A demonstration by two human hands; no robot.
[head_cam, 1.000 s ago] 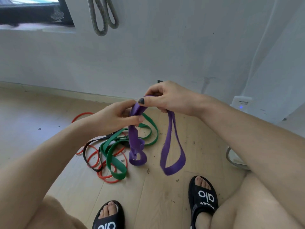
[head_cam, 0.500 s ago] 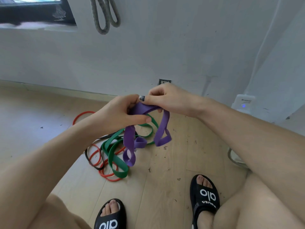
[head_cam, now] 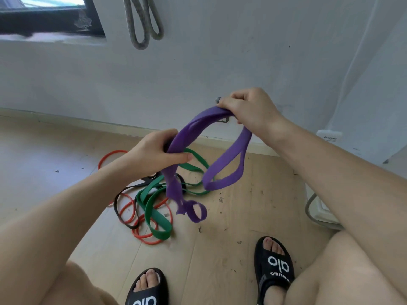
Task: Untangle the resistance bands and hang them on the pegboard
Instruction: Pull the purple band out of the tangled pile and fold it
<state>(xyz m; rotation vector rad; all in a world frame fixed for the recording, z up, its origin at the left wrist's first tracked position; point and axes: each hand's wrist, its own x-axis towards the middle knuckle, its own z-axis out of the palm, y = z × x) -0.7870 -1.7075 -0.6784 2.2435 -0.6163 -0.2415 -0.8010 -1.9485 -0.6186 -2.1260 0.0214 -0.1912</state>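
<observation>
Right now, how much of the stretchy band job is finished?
Not much yet. A grey loop hangs on the wall, so maybe one is up. In hand: the left hand and right hand grip the wide purple rubber band, its lower end twisted. Left: the green band, thin red-orange band and black band lie tangled on the wooden floor.

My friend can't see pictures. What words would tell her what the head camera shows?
Two hands hold a purple resistance band up: the left hand grips one part, the right hand another, and its loose loops dangle. On the wooden floor below lies a tangle of green band, red band and black band.
</observation>
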